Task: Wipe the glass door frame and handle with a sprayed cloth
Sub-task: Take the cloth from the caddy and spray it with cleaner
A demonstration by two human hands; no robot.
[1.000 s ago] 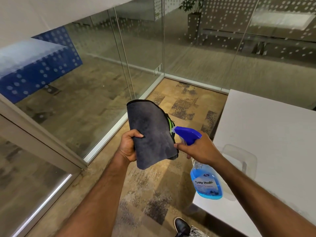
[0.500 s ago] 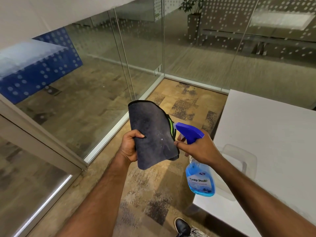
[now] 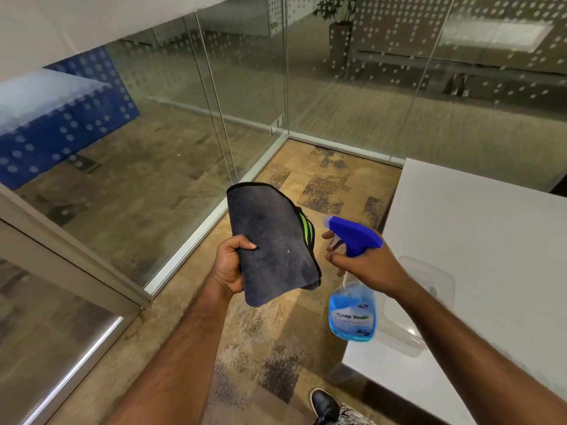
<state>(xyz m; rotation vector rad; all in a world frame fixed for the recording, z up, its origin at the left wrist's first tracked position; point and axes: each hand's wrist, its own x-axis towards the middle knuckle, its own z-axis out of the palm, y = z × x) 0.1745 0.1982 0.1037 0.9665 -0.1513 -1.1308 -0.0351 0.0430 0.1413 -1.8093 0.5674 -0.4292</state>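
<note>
At the centre of the frame we see the left hand (image 3: 230,265) gripping a folded grey microfibre cloth (image 3: 273,243) with a green edge, its fingers (image 3: 245,242) pinching the cloth's lower left border, thumb on the front. Just to its right, the right hand (image 3: 365,259) holds a blue trigger spray bottle (image 3: 352,314) by the neck, nozzle aimed at the cloth; its fingers (image 3: 329,236) are spread loosely off the trigger. A white tabletop (image 3: 475,240) fills the right of the frame. The door frame (image 3: 70,259) crosses the left of the frame, well apart from the cloth; we cannot see a handle. We judge the risks as follows: the nozzle sits near the cloth's edge, so spray may miss onto the carpet (image 3: 260,348), and excess liquid could streak the glass panels (image 3: 153,148).
</note>
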